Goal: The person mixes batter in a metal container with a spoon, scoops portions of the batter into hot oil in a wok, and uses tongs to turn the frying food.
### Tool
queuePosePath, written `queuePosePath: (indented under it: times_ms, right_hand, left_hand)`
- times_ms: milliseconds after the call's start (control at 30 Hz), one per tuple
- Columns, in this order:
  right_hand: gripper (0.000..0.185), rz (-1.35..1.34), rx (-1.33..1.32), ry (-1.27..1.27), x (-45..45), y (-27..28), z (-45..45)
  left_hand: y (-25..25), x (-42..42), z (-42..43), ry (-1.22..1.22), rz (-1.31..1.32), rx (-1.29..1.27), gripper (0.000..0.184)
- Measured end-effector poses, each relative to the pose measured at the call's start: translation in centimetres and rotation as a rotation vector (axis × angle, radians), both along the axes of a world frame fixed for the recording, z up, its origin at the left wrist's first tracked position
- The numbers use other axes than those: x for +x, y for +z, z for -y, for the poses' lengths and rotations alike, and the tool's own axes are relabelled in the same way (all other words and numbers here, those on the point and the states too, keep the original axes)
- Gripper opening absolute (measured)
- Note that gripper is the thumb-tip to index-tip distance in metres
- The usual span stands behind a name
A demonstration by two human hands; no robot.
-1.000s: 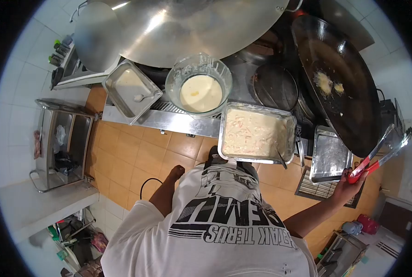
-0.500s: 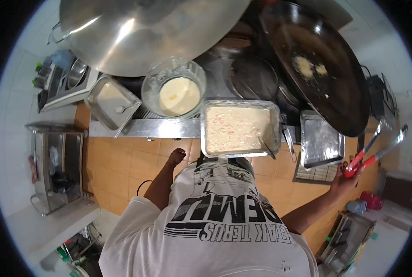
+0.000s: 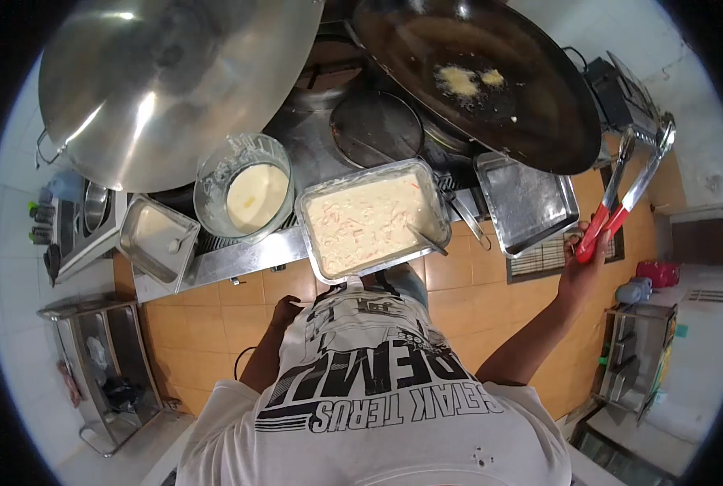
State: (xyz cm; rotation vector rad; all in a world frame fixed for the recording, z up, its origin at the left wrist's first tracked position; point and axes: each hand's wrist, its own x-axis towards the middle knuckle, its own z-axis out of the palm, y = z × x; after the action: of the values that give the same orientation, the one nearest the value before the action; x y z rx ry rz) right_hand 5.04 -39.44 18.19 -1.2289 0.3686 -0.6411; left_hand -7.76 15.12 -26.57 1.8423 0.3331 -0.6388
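My right hand is closed around the red handles of metal tongs. The tong arms are spread apart and their tips point up, with nothing between them. My left hand hangs low beside my shirt, fingers loosely curled and nothing seen in it. In front of me a rectangular metal tray holds pale batter with orange shreds, and a utensil handle sticks out of it. Bits of frying batter float in the oil of a large dark wok.
A glass bowl of pale batter stands left of the tray. Farther left lies a metal tray with a spoon. A big metal lid looms at upper left. Near the wok sits another metal tray; a dark pan rests behind the batter.
The view has swung, so the stove and wok appear farther left and tilted. The tongs are still in my right hand, now pointing more upward. My left hand stays low at my side.
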Motion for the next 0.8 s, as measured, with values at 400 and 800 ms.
queuePosePath:
  times_ms: [400, 800]
  right_hand:
    - [0.046, -0.052, -0.043, -0.021, -2.8, -1.6, 0.0]
    - [0.047, -0.015, 0.011, -0.032, -3.1, -1.3, 1.2]
  left_hand:
    - [2.9, -0.3, 0.0, 0.012, -0.018, 0.05, 0.028]
    - [1.3, 1.1, 1.9, -0.058, -0.078, 0.084, 0.013]
